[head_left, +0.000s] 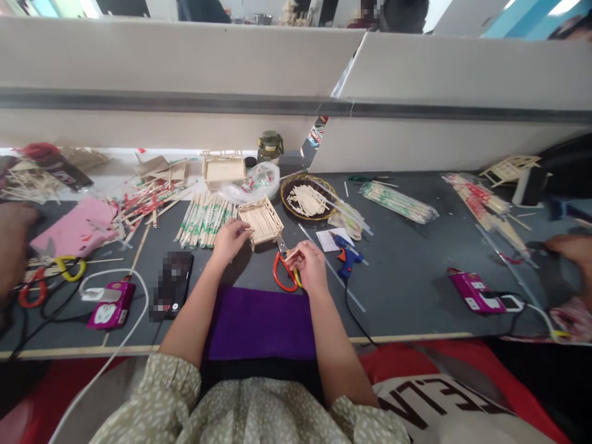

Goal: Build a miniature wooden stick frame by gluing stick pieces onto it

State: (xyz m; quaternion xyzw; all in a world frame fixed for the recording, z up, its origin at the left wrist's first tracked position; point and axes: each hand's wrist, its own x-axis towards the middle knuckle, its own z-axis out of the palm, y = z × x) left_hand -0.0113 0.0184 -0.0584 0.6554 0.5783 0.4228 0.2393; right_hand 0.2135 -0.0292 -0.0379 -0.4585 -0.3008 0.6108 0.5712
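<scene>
My left hand [230, 240] has its fingers closed at the near left edge of a small model bed-like frame [260, 221] built of pale wooden sticks. In my right hand [309, 265] a short wooden stick piece [290, 255] is pinched between thumb and fingers. Red-and-yellow-handled scissors [283, 274] lie just beneath that hand, partly covered by it. Behind my left hand are wrapped chopsticks [203, 217] in green-printed sleeves. A round basket [283, 200] with cut stick pieces [309, 200] stands beyond the model. A purple mat [263, 320] lies between my forearms.
A blue glue gun [348, 262] with its cable lies at right, near clear glue sticks [342, 285]. A phone [176, 285] and a purple power box [111, 304] with white cable are at left. Another person's hand [571, 253] shows at far right. A bottle [269, 147] stands behind.
</scene>
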